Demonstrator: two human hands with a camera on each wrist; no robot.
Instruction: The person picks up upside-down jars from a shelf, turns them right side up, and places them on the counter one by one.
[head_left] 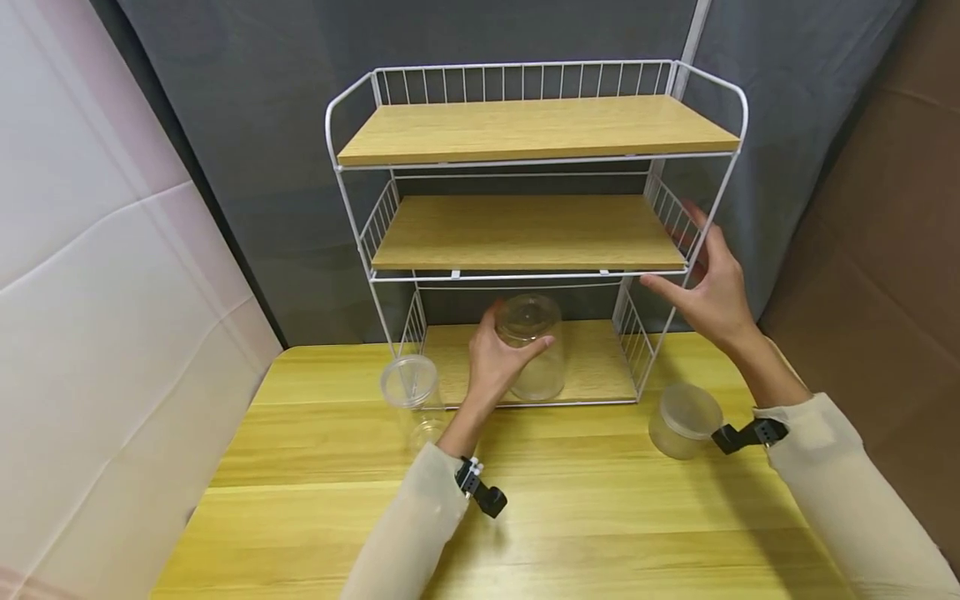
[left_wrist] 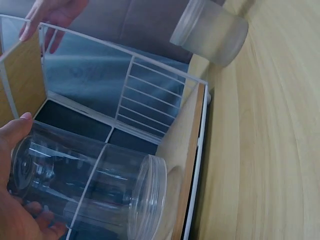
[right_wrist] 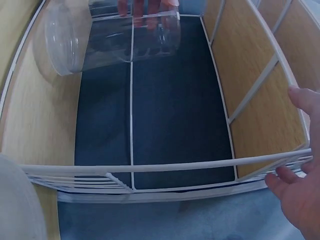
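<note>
A clear plastic jar (head_left: 534, 350) is in my left hand (head_left: 497, 354), whose thumb and fingers curl around its upper part. The jar stands upside down at the bottom shelf (head_left: 600, 354), lid (left_wrist: 149, 197) end low; whether it bears fully on the board cannot be told. My right hand (head_left: 712, 287) grips the right side of a white wire shelf rack (head_left: 720, 196) at middle-shelf height. Its thumb lies at the front, with the other fingers behind the side rail, as the right wrist view (right_wrist: 302, 175) also shows in part.
Left of the rack, another clear jar (head_left: 409, 383) stands on the wooden table (head_left: 300, 500). A shorter frosted jar (head_left: 684, 423) is right of the rack, near the right wrist. Grey cloth (head_left: 247, 150) hangs behind, and a brown panel (head_left: 885, 250) borders the right side.
</note>
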